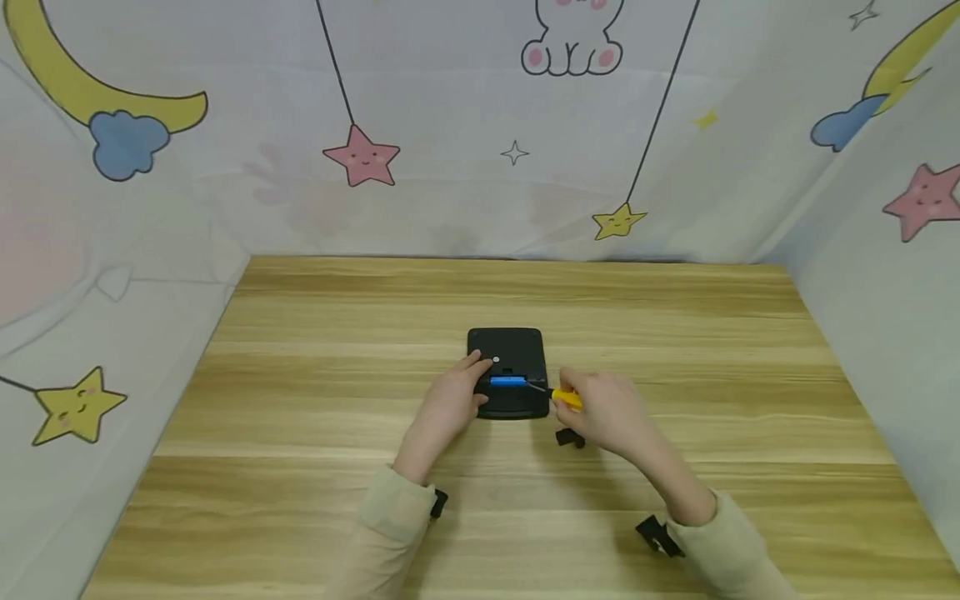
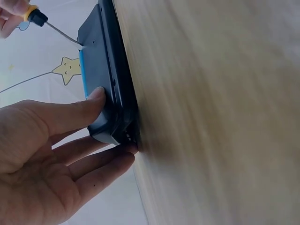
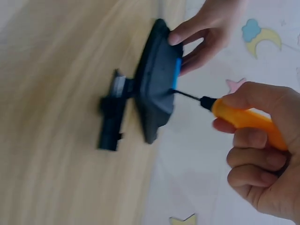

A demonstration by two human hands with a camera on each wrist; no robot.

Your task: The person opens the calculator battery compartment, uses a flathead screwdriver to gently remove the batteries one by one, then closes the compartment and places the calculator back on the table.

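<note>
A black calculator-like device (image 1: 510, 346) lies back side up on the table, with a blue battery (image 1: 508, 381) in a slot across its back. My left hand (image 1: 447, 404) holds its left edge; in the left wrist view the thumb (image 2: 97, 96) presses the back while other fingers reach round the edge. My right hand (image 1: 603, 410) grips a screwdriver by its yellow handle (image 3: 248, 119). The thin metal shaft (image 2: 63, 33) points left, its tip at the right end of the battery; whether it touches the battery is too small to tell.
A small black part (image 1: 570, 437) lies just right of the device's near corner. Black camera mounts (image 1: 660, 537) show at both wrists. The wood-grain table (image 1: 337, 350) meets a printed cloth (image 1: 450, 208) at the back and sides.
</note>
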